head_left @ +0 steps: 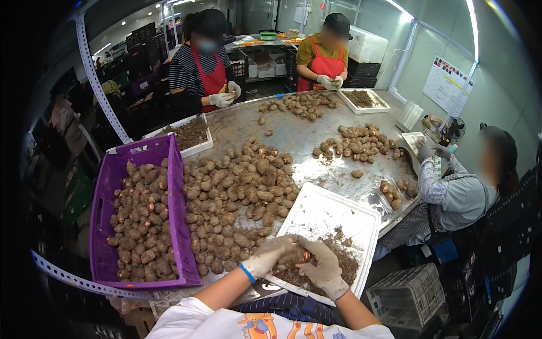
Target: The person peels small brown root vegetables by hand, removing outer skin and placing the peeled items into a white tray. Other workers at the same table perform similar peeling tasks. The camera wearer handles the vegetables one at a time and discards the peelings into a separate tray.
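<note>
My left hand (270,257), in a pale work glove with a blue band at the wrist, is closed on a small brown taro (305,256). Closed round the same taro from the other side is my right hand (326,270), also gloved. Fingers hide much of the taro, and a pale patch shows on it. Both hands are over a white foam tray (324,206), whose near part holds brown scraps and fibres (345,261). A large heap of taros (243,186) spreads over the metal table left of the tray.
A purple crate (176,214) full of taros stands at the left. Smaller taro piles (358,142) lie farther back. Three co-workers stand round the table (276,133), two opposite and one at the right (468,198). A grey crate (407,294) is below, at right.
</note>
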{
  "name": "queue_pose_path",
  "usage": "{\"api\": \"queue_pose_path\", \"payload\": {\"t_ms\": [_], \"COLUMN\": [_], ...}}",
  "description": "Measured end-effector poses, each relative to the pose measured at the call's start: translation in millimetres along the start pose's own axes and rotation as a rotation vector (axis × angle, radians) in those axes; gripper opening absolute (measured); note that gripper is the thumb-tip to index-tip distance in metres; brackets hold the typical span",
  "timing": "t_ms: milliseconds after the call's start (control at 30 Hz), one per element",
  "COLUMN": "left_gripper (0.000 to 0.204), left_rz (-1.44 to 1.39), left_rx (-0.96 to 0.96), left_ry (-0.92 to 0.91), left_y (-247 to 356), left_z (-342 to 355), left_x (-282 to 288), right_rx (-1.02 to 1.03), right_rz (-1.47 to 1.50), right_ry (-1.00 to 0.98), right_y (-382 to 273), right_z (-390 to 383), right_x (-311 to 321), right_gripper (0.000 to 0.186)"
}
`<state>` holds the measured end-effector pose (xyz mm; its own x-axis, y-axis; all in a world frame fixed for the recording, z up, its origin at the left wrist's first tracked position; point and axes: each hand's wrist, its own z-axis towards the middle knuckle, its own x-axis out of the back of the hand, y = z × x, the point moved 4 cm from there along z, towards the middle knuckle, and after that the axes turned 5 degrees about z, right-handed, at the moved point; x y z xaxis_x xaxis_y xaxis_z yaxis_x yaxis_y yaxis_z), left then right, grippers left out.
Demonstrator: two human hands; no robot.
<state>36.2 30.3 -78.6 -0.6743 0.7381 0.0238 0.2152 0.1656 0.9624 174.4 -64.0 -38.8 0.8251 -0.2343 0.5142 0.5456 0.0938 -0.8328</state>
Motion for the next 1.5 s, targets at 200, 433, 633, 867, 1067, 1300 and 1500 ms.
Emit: {"api": "queue_pose_path", "payload": {"t_ms": [200, 433, 633, 867, 1067, 1300, 1500], "left_gripper": [0.03, 0.03, 0.036, 0.024, 0.028, 0.027, 0.019], "left_rz": [-0.017, -0.25, -0.316, -0.236, -0.594, -0.319, -0.625], "left_rx": [-0.046, 0.097, -0.115, -0.176, 0.047, 0.065, 0.145], "left_ry": [0.048, 0.273, -0.015, 0.131, 0.237, 0.149, 0.156], "left_y": [-2.7, -21.7, -1.0, -11.1, -11.7, 4.4, -33.0], "left_z": [-7.0, 9.7, -8.0, -3.7, 8.1, -6.4, 10.7], "left_x": [-17.6, -5.0, -6.7, -12.6, 0.4, -7.2, -11.2], "right_rx": [-0.04, 0.026, -0.013, -0.326, -0.428, -0.066, -0.049], "right_rz": [0.047, 0.019, 0.029, 0.262, 0.417, 0.1, -0.028], "right_ry": [-0.009, 0.135, 0.215, 0.149, 0.2, 0.077, 0.1], "right_y": [-3.6, 3.9, 4.4, 12.8, 12.6, 29.8, 7.8], "right_z": [-3.3, -9.7, -12.5, -16.2, -16.2, -15.8, -8.2], "right_x": [-1.9, -9.9, -6.4, -12.6, -11.3, -10.4, -7.9], "right_gripper": [0.06, 0.058, 0.052, 0.048, 0.042, 0.064, 0.057]}}
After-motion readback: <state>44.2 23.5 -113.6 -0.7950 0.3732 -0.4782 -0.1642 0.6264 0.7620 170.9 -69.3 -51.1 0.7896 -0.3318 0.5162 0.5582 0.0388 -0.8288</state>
